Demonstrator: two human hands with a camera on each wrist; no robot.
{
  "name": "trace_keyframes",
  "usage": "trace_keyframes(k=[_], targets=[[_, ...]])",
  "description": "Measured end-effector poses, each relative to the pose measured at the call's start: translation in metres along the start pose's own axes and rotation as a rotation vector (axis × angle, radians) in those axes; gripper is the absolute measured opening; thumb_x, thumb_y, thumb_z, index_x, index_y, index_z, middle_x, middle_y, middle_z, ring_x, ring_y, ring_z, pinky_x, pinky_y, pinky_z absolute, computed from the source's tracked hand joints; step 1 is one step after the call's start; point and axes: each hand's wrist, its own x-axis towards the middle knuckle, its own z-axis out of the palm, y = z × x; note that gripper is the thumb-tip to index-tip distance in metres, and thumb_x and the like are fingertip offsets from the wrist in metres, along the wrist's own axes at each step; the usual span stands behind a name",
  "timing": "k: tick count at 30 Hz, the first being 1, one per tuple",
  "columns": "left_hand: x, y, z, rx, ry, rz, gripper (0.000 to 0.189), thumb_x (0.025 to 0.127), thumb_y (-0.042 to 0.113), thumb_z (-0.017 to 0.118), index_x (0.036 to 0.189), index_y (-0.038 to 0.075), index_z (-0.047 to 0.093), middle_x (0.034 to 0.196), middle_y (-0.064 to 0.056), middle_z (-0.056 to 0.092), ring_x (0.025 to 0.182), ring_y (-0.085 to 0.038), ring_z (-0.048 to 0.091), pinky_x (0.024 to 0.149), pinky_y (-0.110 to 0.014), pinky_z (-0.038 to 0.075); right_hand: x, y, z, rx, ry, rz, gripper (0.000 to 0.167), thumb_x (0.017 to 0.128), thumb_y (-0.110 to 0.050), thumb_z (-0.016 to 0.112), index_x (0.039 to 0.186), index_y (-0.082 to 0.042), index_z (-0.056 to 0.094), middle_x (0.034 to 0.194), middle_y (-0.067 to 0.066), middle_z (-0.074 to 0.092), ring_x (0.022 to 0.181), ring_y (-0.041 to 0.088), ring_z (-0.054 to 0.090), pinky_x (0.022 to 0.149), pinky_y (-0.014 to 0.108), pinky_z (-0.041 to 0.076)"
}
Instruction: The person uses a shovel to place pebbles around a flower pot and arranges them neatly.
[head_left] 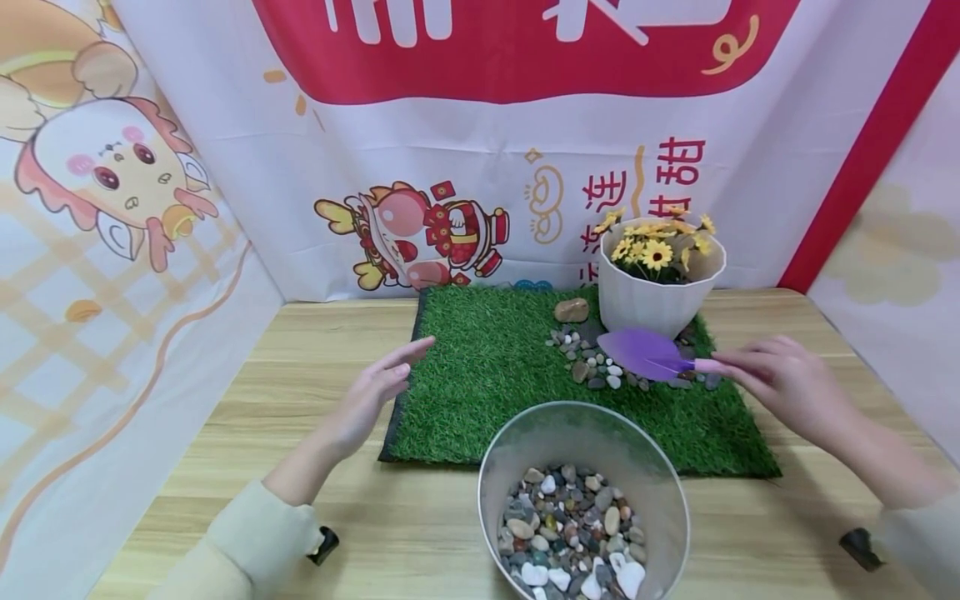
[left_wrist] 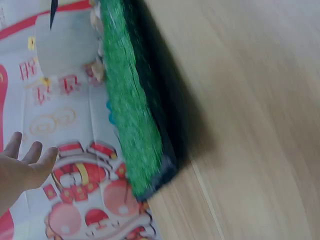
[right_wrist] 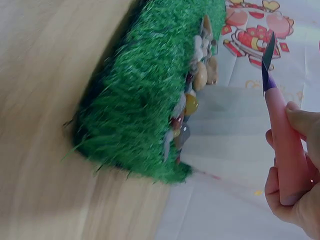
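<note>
My right hand (head_left: 787, 383) grips the pink handle of a purple garden trowel (head_left: 642, 353), whose blade hangs in front of the white flower pot (head_left: 651, 302). In the right wrist view, fingers and thumb curl round that handle (right_wrist: 286, 145). My left hand (head_left: 375, 392) holds nothing; its fingers are extended near the left edge of the artificial grass mat (head_left: 480, 375). Yellow flowers (head_left: 657, 253) stand in the pot. Loose pebbles (head_left: 592, 363) and a larger brown stone (head_left: 572, 311) lie on the mat beside the pot.
A bucket (head_left: 678, 533) with mixed stones (head_left: 573, 525) inside stands at the front, between my forearms. The wooden table (head_left: 330, 333) extends around the mat. Printed cloth (head_left: 420, 133) hangs behind and at both sides.
</note>
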Motion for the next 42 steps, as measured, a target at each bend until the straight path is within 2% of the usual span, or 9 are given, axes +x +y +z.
trace_keyframes(k=[8, 14, 18, 27, 29, 34, 36, 39, 42], targets=[[-0.002, -0.006, -0.023, 0.057, 0.089, 0.001, 0.054, 0.109, 0.020, 0.034, 0.159, 0.000, 0.029, 0.165, -0.019, 0.027, 0.152, -0.041, 0.020, 0.120, -0.063, 0.015, -0.018, 0.023, -0.004, -0.028, 0.011, 0.004, 0.019, 0.081, -0.002, 0.081, 0.100, -0.002, 0.081, 0.090, 0.013, 0.076, 0.085, 0.035, 0.064, 0.071, 0.042, 0.047], [0.000, -0.012, -0.037, 0.105, 0.132, -0.008, 0.056, 0.109, 0.020, 0.038, 0.160, 0.001, 0.027, 0.166, -0.020, 0.025, 0.152, -0.040, 0.019, 0.121, -0.061, 0.014, -0.030, 0.043, -0.010, -0.041, 0.017, 0.036, 0.019, 0.081, 0.000, 0.081, 0.100, -0.001, 0.080, 0.090, 0.014, 0.076, 0.088, 0.035, 0.064, 0.078, 0.041, 0.046], [-0.001, -0.018, -0.044, 0.166, 0.143, -0.014, 0.056, 0.109, 0.020, 0.041, 0.161, 0.003, 0.026, 0.166, -0.019, 0.025, 0.153, -0.040, 0.017, 0.120, -0.063, 0.016, -0.039, 0.055, -0.011, -0.038, -0.001, 0.074, 0.018, 0.084, -0.006, 0.081, 0.102, -0.002, 0.081, 0.090, 0.013, 0.075, 0.089, 0.019, 0.059, 0.077, 0.035, 0.043], [-0.002, -0.030, -0.060, 0.379, 0.142, -0.040, 0.060, 0.108, 0.023, 0.049, 0.163, 0.015, 0.028, 0.168, -0.018, 0.018, 0.153, -0.043, 0.009, 0.116, -0.073, 0.008, -0.055, 0.083, -0.016, -0.016, -0.028, 0.170, 0.021, 0.089, -0.008, 0.078, 0.109, -0.001, 0.078, 0.100, 0.021, 0.075, 0.097, -0.008, 0.049, 0.078, 0.047, 0.048], [-0.001, -0.033, -0.063, 0.413, 0.149, -0.036, 0.060, 0.107, 0.022, 0.051, 0.162, 0.014, 0.028, 0.167, -0.019, 0.020, 0.153, -0.044, 0.012, 0.117, -0.072, 0.010, -0.057, 0.089, -0.017, 0.001, -0.041, 0.207, 0.022, 0.091, -0.011, 0.077, 0.110, 0.000, 0.078, 0.102, 0.022, 0.075, 0.098, 0.000, 0.054, 0.080, 0.051, 0.047], [0.001, -0.043, -0.070, 0.567, 0.152, -0.012, 0.062, 0.106, 0.026, 0.054, 0.161, 0.011, 0.031, 0.166, -0.021, 0.024, 0.150, -0.048, 0.018, 0.114, -0.075, 0.013, -0.060, 0.100, -0.018, -0.001, -0.057, 0.247, 0.024, 0.092, -0.012, 0.076, 0.110, 0.004, 0.077, 0.102, 0.026, 0.074, 0.097, 0.046, 0.062, 0.079, 0.062, 0.045], [0.002, -0.047, -0.072, 0.657, 0.143, -0.017, 0.063, 0.105, 0.032, 0.055, 0.161, 0.012, 0.032, 0.166, -0.020, 0.023, 0.150, -0.048, 0.017, 0.112, -0.078, 0.011, -0.060, 0.103, -0.018, -0.013, -0.056, 0.243, 0.023, 0.092, -0.011, 0.076, 0.110, 0.005, 0.076, 0.100, 0.026, 0.074, 0.095, 0.052, 0.062, 0.077, 0.063, 0.045], [0.003, -0.051, -0.073, 0.788, 0.118, -0.031, 0.066, 0.104, 0.038, 0.056, 0.161, 0.013, 0.032, 0.168, -0.018, 0.020, 0.151, -0.048, 0.013, 0.109, -0.082, 0.008, -0.060, 0.109, -0.016, -0.029, -0.047, 0.247, 0.023, 0.091, -0.012, 0.078, 0.108, 0.003, 0.078, 0.095, 0.023, 0.075, 0.086, 0.022, 0.068, 0.071, 0.053, 0.049], [0.004, -0.054, -0.073, 0.870, 0.089, -0.051, 0.067, 0.104, 0.041, 0.055, 0.161, 0.015, 0.032, 0.168, -0.015, 0.019, 0.152, -0.047, 0.011, 0.108, -0.083, 0.008, -0.059, 0.116, -0.012, -0.025, -0.037, 0.281, 0.022, 0.092, -0.012, 0.077, 0.108, 0.003, 0.077, 0.088, 0.021, 0.075, 0.075, -0.007, 0.052, 0.061, 0.038, 0.048]])
